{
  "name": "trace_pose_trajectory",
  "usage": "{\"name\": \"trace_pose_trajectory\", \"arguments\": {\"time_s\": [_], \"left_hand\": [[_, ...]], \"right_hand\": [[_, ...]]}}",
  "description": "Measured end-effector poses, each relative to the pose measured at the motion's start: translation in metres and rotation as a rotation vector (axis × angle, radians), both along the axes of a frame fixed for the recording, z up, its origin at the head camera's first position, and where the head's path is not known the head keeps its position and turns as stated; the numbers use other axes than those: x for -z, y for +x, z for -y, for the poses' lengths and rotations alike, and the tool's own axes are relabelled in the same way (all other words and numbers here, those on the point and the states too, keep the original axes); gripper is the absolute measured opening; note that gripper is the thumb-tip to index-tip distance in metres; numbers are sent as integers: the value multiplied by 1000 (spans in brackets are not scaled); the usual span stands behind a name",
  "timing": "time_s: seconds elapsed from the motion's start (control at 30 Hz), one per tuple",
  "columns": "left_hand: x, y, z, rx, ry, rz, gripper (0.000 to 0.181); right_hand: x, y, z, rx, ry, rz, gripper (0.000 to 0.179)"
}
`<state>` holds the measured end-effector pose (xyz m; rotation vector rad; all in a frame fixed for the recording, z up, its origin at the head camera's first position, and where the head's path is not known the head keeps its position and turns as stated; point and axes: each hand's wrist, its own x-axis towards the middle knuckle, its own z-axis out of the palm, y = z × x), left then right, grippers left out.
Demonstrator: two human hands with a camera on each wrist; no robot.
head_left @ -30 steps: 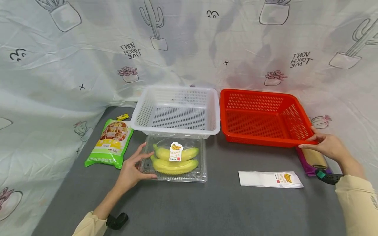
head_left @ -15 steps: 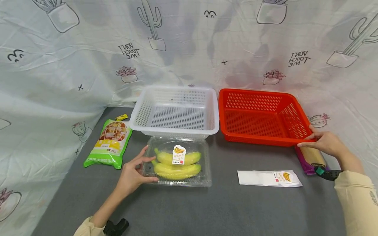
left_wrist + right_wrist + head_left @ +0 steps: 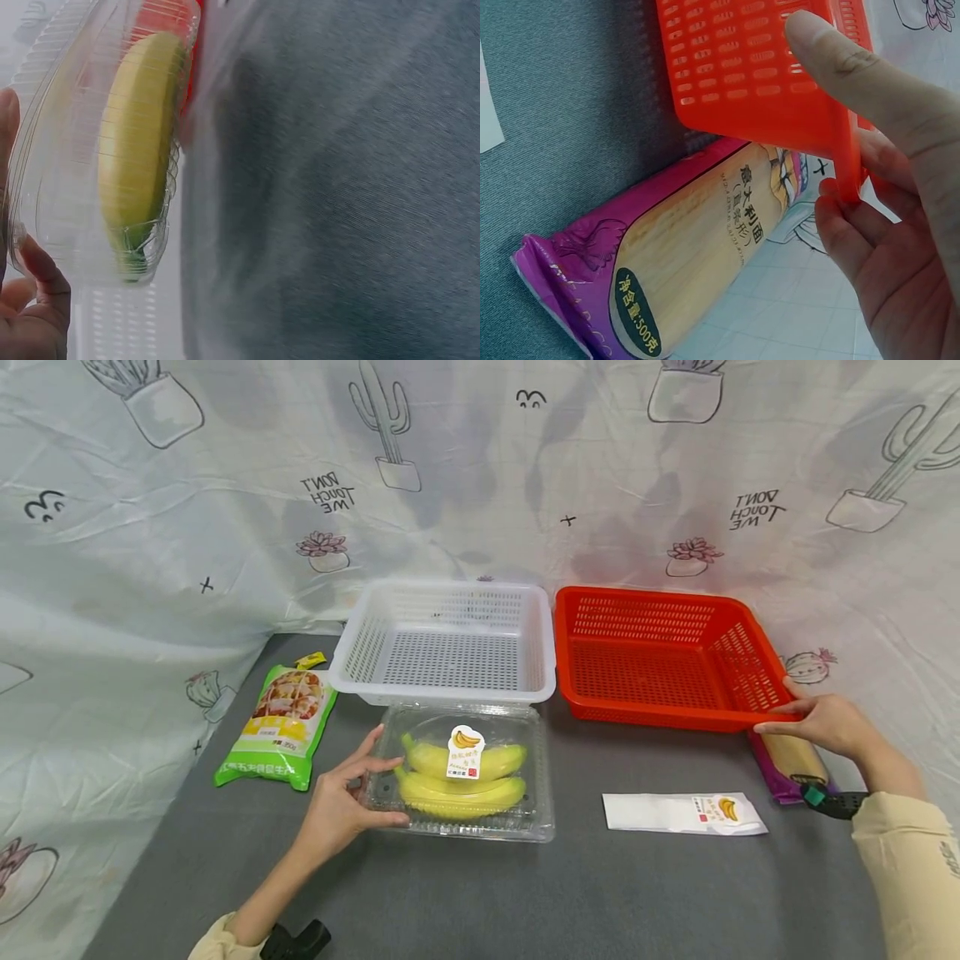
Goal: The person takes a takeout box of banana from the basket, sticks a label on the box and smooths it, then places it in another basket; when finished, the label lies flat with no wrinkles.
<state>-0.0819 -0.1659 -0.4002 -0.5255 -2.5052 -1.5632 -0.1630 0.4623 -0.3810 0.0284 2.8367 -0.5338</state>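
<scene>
My left hand (image 3: 341,806) grips the left side of a clear plastic clamshell box (image 3: 538,806), thumb at the front and fingers along the side. Inside lie two yellow bananas (image 3: 461,795), under a white banana label (image 3: 466,752) on the lid. In the left wrist view the box (image 3: 56,195) is tilted above the grey table, a banana (image 3: 139,142) showing through its wall. My right hand (image 3: 836,727) pinches the rim at the front right corner of the red basket (image 3: 660,717). In the right wrist view the thumb overlaps the basket's wall (image 3: 757,124).
A white basket (image 3: 442,693) stands behind the box. At left lie a green food bag (image 3: 281,727) and a small yellow packet (image 3: 311,660). A purple pasta pack (image 3: 690,240) lies under the right hand, partly hidden by the basket. A white paper sleeve (image 3: 652,812) lies front right.
The left hand has brought the clamshell box to the right and a little toward me, away from the white basket's front. The right hand stays at the red basket's corner.
</scene>
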Motion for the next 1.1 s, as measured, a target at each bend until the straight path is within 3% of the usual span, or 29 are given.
{"name": "trace_pose_trajectory", "arguments": {"time_s": [0.17, 0.3, 0.6, 0.97, 1.1], "left_hand": [[7, -7, 4, 12, 21, 18, 61], [4, -12, 7, 34, 63, 38, 61], [-11, -27, 5, 58, 94, 29, 60], [-38, -57, -9, 74, 109, 57, 55], [-52, -70, -18, 56, 70, 67, 55]], "right_hand": [[-1, -1, -1, -19, -8, 6, 72], [0, -1, -2, -21, -21, 10, 72], [6, 2, -7, -6, -51, -83, 64], [5, 0, -8, 11, -48, -39, 67], [5, 0, -8, 14, -51, -42, 66]]}}
